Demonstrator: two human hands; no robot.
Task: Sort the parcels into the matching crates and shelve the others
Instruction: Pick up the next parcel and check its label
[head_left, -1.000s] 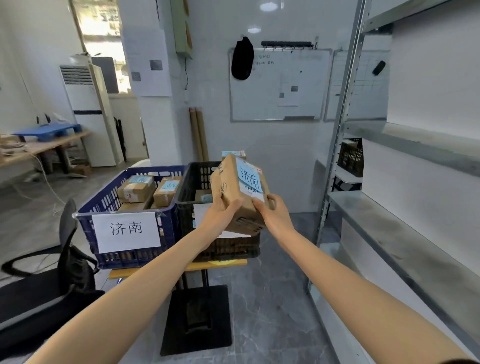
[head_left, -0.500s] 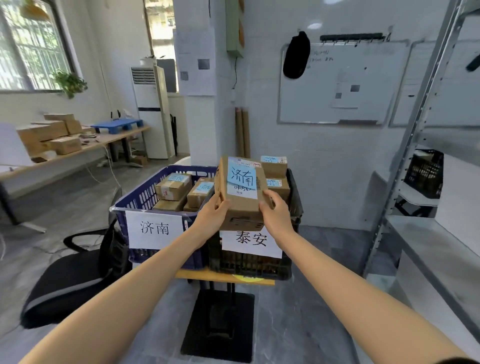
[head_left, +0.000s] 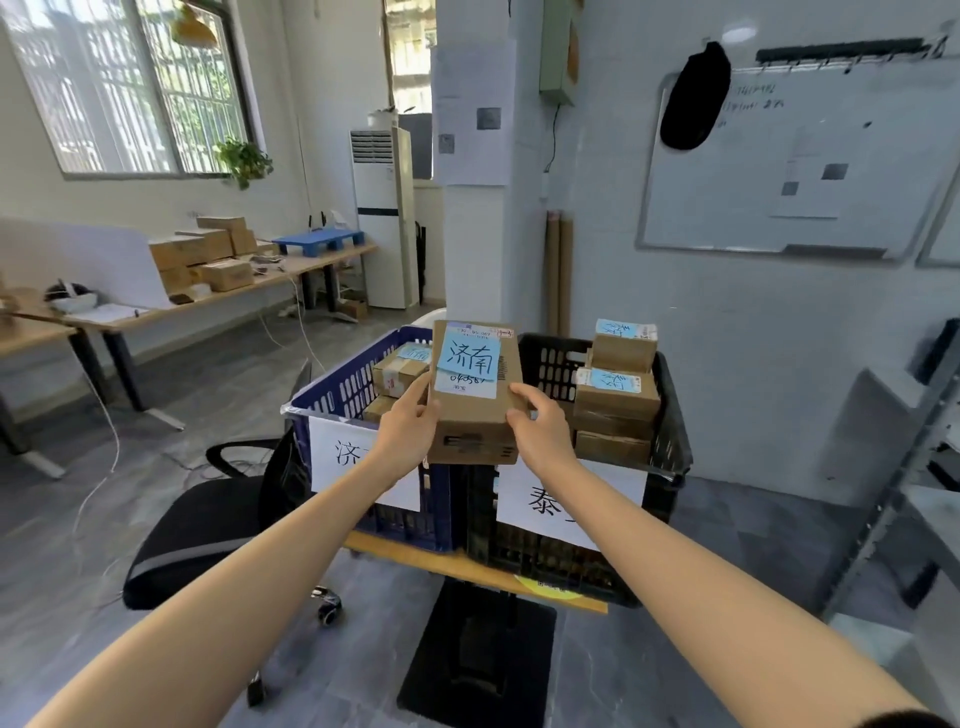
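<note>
Both bare forearms reach forward, and the left hand (head_left: 410, 431) and right hand (head_left: 543, 431) hold a brown cardboard parcel (head_left: 475, 410) between them. The left thumb lies over the parcel's left edge, and the right fingers curl round its right edge. The parcel is tilted top face up, with a blue note (head_left: 470, 356) on that face reading 济南. Just below and left of the parcel stands the blue crate (head_left: 337, 384), whose paper sign (head_left: 340, 454) shows 济 before the left arm hides the rest. More parcels (head_left: 397, 371) lie inside it. Below and right of the parcel is the black crate (head_left: 672, 452) with stacked boxes (head_left: 615, 395); their blue labels are too blurred to read. Far left of the parcel sits an office chair (head_left: 202, 525), and beyond it on the wall hangs a whiteboard (head_left: 795, 156).
</note>
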